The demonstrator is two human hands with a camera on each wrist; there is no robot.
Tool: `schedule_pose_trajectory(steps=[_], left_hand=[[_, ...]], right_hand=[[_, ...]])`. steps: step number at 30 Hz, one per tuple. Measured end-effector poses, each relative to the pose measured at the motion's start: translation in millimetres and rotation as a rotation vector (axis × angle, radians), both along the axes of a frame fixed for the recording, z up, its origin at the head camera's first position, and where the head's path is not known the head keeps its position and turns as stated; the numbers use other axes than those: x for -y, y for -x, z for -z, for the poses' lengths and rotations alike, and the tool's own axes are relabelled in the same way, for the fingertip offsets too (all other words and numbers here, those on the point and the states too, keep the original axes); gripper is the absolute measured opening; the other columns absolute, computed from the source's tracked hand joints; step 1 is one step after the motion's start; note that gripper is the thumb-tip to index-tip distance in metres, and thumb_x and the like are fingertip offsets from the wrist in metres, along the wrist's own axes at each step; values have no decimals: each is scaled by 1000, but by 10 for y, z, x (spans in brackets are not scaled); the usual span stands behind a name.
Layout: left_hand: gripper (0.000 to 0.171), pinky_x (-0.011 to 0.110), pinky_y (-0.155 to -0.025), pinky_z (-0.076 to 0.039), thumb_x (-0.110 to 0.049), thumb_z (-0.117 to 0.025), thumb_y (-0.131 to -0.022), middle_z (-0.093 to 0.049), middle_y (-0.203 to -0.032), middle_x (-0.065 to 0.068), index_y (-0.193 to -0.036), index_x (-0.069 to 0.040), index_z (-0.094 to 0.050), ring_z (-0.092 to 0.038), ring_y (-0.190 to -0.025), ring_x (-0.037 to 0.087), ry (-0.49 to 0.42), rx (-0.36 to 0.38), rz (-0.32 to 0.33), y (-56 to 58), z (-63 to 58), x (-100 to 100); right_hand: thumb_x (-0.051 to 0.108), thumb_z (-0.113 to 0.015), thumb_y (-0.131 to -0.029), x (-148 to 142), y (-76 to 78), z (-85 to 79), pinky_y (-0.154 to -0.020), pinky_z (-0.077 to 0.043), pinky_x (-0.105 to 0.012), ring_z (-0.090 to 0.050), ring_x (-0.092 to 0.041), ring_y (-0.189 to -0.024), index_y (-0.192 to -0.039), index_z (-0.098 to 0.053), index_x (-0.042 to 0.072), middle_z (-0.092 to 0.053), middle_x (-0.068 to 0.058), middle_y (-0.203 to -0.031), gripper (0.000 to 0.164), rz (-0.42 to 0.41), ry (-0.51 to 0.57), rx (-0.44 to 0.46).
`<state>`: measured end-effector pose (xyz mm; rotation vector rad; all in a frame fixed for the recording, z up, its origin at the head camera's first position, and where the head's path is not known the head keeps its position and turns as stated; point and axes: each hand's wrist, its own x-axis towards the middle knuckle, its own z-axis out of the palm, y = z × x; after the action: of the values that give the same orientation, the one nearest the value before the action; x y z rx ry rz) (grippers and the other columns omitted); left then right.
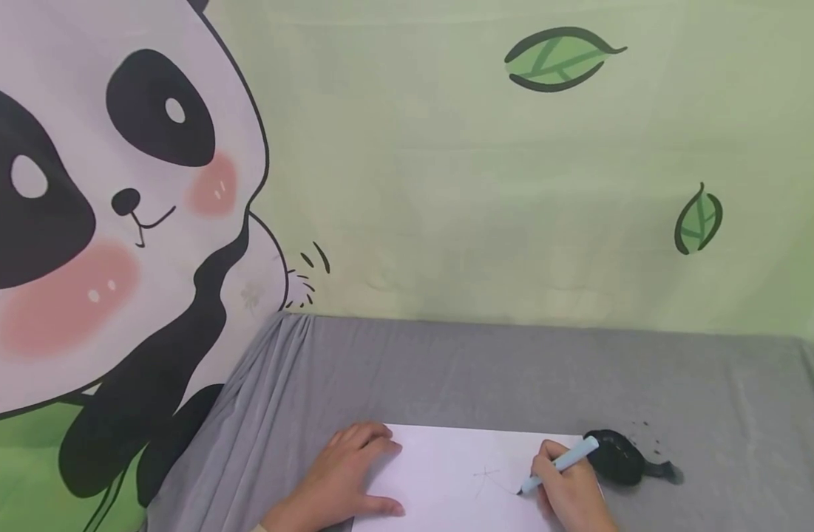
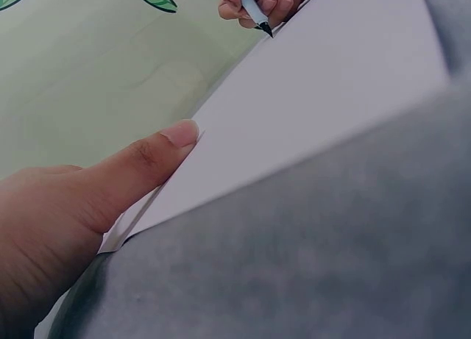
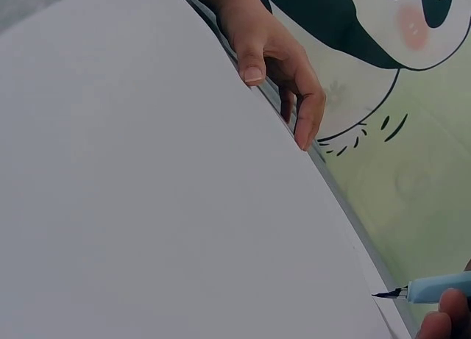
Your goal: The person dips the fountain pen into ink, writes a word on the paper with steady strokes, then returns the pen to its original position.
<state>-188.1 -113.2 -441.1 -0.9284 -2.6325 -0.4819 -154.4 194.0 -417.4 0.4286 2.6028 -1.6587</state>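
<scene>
A white sheet of paper (image 1: 440, 451) lies on the grey cloth, with a few thin dark crossing strokes (image 1: 484, 473) on it. My right hand (image 1: 571, 488) pinches a light blue pen (image 1: 569, 457) whose dark pointed tip meets the paper, right of those strokes. My left hand (image 1: 347, 473) rests on the left part of the sheet, thumb and fingers spread apart. In the left wrist view the left thumb (image 2: 147, 159) lies against the paper. From the right wrist, the pen (image 3: 438, 287) shows at the lower right, the right hand mostly out of frame.
A shiny black rounded object (image 1: 616, 458) with a narrow tail lies beside the paper's right edge, several dark specks near it. Grey cloth (image 1: 486, 369) covers the table. Behind hangs a pale green backdrop (image 1: 413, 185) with a printed panda (image 1: 180, 244) and leaves.
</scene>
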Motion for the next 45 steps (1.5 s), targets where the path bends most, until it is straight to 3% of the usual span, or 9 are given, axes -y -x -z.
schedule_pose_trajectory(steps=[12,20,31,39,45], left_hand=[[63,41,-93,-45,-64,-74,-65,-58,-117,-4,-112,-22,-65,-55,-109,16,-3,-4,6,1,6,-7],[64,40,-91,-45,-63,-76,-64,-59,-115,-3,-111,-21,-65,-56,-107,16,14,-65,10,13,-3,-5],[64,41,-93,-45,-65,-74,-65,-59,-117,-3,-111,-21,-65,-55,-110,17,24,-40,4,-5,-9,-8],[64,42,-95,-44,-63,-75,-65,-58,-118,-2,-112,-21,-65,-55,-112,18,15,-1,-8,-21,-6,8],[63,41,-93,-45,-64,-74,-66,-58,-117,-4,-112,-22,-64,-55,-110,18,15,-35,4,-12,-8,-3]], right_hand=[[9,-47,-89,-8,-11,8,-43,-30,-23,-41,-14,-42,-71,-48,3,-43,-1,-47,19,2,7,-26],[11,-46,-89,-7,5,-4,-45,-32,-24,-45,-16,-43,-72,-47,5,-46,0,-48,18,5,-20,-26],[15,-45,-97,-22,22,-78,-44,-37,-22,-47,-14,-45,-84,-56,1,-50,-2,-53,22,11,-13,-64],[8,-50,-94,-38,14,-143,-38,-41,-23,-45,-12,-41,-84,-57,-1,-53,-4,-57,16,-35,74,-209],[11,-56,-94,-107,21,-241,-46,-48,-27,-55,-14,-54,-95,-58,0,-60,-8,-69,12,-75,38,-181]])
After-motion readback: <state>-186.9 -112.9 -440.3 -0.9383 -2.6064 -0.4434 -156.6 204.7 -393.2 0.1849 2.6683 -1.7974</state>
